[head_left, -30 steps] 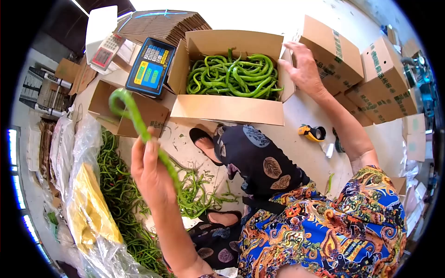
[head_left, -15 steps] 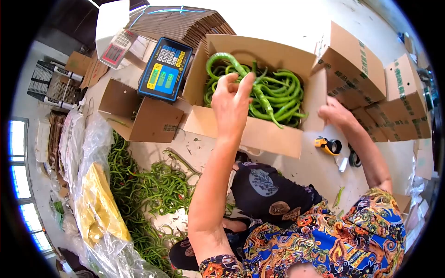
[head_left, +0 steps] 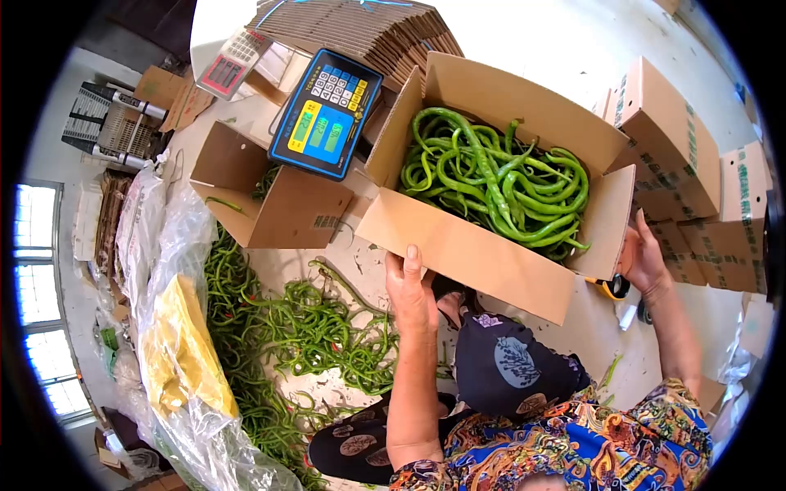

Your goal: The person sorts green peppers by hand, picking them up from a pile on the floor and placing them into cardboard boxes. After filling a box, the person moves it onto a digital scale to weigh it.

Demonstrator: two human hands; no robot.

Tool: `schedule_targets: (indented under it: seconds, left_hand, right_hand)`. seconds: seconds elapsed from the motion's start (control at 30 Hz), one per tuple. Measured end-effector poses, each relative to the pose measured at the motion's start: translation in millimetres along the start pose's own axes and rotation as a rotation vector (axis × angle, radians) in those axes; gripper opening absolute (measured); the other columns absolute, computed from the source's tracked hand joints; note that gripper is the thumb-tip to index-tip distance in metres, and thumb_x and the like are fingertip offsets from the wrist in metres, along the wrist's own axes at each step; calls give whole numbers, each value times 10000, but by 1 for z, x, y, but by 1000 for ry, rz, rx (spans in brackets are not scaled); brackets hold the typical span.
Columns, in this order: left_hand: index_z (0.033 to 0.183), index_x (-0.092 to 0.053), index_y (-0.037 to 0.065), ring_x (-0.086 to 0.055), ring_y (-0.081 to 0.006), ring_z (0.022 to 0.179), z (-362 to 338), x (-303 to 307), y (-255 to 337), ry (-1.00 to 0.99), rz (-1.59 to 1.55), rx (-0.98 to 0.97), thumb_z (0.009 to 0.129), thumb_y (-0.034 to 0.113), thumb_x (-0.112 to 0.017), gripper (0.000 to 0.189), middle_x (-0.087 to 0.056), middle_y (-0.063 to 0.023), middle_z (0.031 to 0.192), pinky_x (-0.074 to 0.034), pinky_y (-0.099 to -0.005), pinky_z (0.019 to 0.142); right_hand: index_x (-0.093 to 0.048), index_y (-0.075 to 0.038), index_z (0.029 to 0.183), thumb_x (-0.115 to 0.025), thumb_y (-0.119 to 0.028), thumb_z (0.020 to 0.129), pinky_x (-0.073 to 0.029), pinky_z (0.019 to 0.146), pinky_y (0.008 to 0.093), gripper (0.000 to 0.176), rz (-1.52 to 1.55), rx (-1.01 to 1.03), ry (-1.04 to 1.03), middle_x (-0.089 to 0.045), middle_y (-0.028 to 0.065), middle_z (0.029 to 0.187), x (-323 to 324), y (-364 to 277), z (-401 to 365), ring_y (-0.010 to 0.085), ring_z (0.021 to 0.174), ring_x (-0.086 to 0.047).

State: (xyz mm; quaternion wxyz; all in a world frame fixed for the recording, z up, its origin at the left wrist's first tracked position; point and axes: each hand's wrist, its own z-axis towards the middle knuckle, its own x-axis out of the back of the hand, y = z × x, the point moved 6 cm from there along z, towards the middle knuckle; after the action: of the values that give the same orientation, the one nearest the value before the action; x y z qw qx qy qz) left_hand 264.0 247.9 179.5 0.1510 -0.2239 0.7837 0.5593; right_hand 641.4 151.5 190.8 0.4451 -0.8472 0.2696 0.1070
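Observation:
An open cardboard box filled with long green chili peppers stands in front of me, its front flap folded outward. My left hand is at the flap's lower left edge, thumb up against it and the other fingers partly hidden beneath. At the box's right side, my right hand holds the side flap, with some fingers hidden behind it. The peppers lie curled in a loose heap inside, one long thick pepper on top.
Left of the box sit a digital weighing display, a calculator and a smaller open carton. Loose peppers cover the floor at left. Closed cartons are stacked right; flattened cardboard lies behind. A yellow-black tape roll is near my right hand.
My left hand has left the long pepper on top and come down to the box's front flap. My right hand has opened somewhat against the right side. The whole view has shifted.

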Motion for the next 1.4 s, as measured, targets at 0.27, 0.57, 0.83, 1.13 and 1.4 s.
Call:
schedule_targets:
  seconds: [0.27,0.57,0.83,1.13,1.4]
  left_hand:
    - [1395,-336,36,-438,-280,1208,-15,-2,-14,-2,33,89,820,418,-707,784,-434,-124,1338,-380,-474,995]
    - [1384,-352,30,-464,-280,1212,-12,7,-25,-12,-13,121,829,410,-700,757,-462,-129,1333,-393,-461,1000]
    - [1345,-397,2,-536,-269,1134,-16,9,-30,109,-155,176,949,474,-490,624,-521,-146,1266,-446,-394,944]
    - [1211,-561,6,-642,-178,831,31,172,21,-18,880,261,888,242,-617,404,-670,-118,972,-525,-292,730]
    - [1136,-612,20,-634,-157,708,-92,364,121,347,1257,120,843,176,-624,333,-682,-101,798,-503,-293,641]
  right_hand:
    - [-546,-160,1268,-552,-419,924,-526,725,303,431,53,-202,162,-673,36,1061,96,170,33,175,885,-653]
    - [-500,-56,1339,-556,-317,941,-474,916,311,479,-132,-329,-56,-586,74,1262,16,210,44,189,1109,-577]
    - [-494,-45,1342,-536,-303,950,-453,942,308,472,-204,-367,-16,-572,86,1279,8,240,54,200,1146,-553]
    - [-488,-34,1347,-514,-288,960,-429,973,304,463,-400,-337,23,-557,99,1299,27,245,40,211,1187,-527]
    - [-523,-5,1269,-523,-213,913,-386,1008,349,412,-1174,-112,-168,-561,182,1260,-43,139,-46,283,1203,-506]
